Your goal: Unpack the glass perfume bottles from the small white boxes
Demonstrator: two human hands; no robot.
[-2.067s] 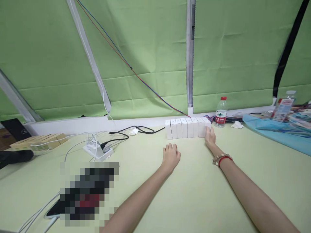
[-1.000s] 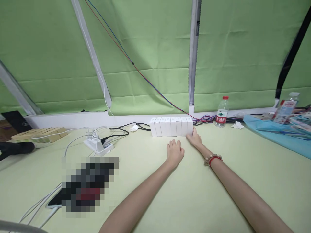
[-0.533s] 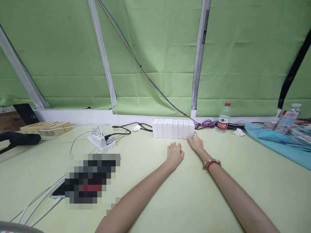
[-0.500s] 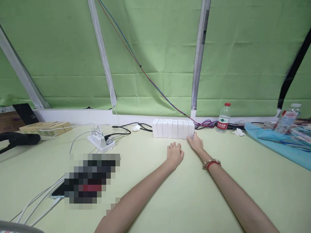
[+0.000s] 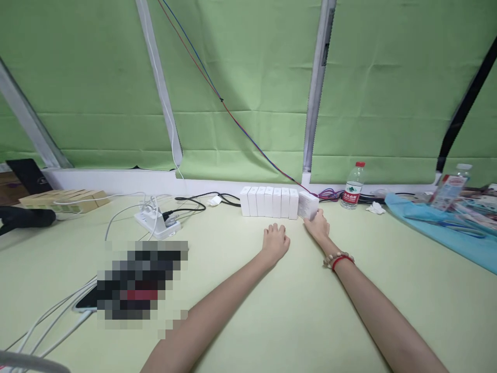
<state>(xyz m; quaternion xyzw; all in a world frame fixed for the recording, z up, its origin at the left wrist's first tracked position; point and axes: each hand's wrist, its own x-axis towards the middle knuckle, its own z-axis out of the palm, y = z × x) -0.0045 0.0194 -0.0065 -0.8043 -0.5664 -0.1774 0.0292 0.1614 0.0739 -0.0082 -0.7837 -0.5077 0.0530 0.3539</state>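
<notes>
Several small white boxes (image 5: 268,202) stand upright in a tight row at the back of the table. At the row's right end, one white box (image 5: 309,204) is turned and tilted away from the others. My right hand (image 5: 318,227) is closed on its lower right edge; part of the grip is hidden behind my fingers. My left hand (image 5: 275,242) rests on the table just in front of the row, palm down, fingers slightly bent and apart. It holds nothing and touches no box.
A water bottle (image 5: 352,186) and a crumpled tissue (image 5: 375,208) are at the back right, beside a blue plastic sheet (image 5: 438,228). To the left are a power strip (image 5: 163,228) with cables, yellowish boxes (image 5: 64,201) and a blurred dark device (image 5: 87,298).
My right hand has shifted slightly right, taking the end box out of line and tilting it. My left hand stays in front of the row. The view has moved a little.
</notes>
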